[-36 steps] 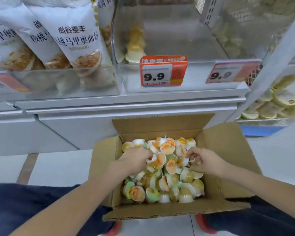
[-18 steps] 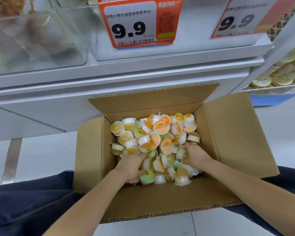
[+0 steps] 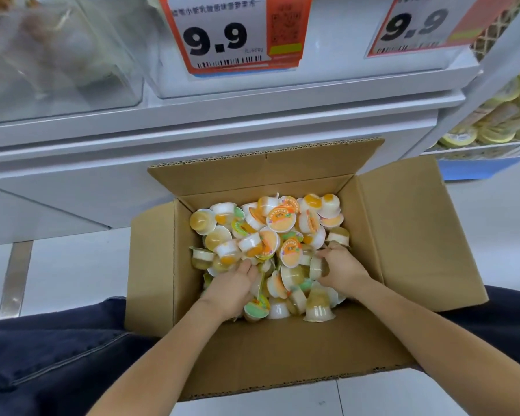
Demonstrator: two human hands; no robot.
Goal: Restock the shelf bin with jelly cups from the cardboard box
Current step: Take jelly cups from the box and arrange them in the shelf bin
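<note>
An open cardboard box [image 3: 418, 235] stands on the floor in front of the shelf, holding a heap of small jelly cups [image 3: 279, 223] with orange, yellow and green lids. Both my hands are dug into the near side of the heap. My left hand [image 3: 233, 288] lies knuckles up with its fingertips buried among the cups. My right hand [image 3: 341, 267] curls its fingers round cups at the right of the pile. The clear shelf bin [image 3: 327, 76] shows only its front wall at the top, behind an orange 9.9 price tag [image 3: 231, 34].
A second clear bin [image 3: 57, 61] sits at the upper left. Another 9.9 tag [image 3: 427, 25] hangs at the upper right. A wire basket of yellow-lidded tubs [image 3: 499, 121] stands to the right. My knees in dark trousers [image 3: 51, 361] flank the box on the tiled floor.
The view has dropped from the shelf bin toward the box. Both hands have moved from the middle of the heap to its near side and pushed deeper among the cups.
</note>
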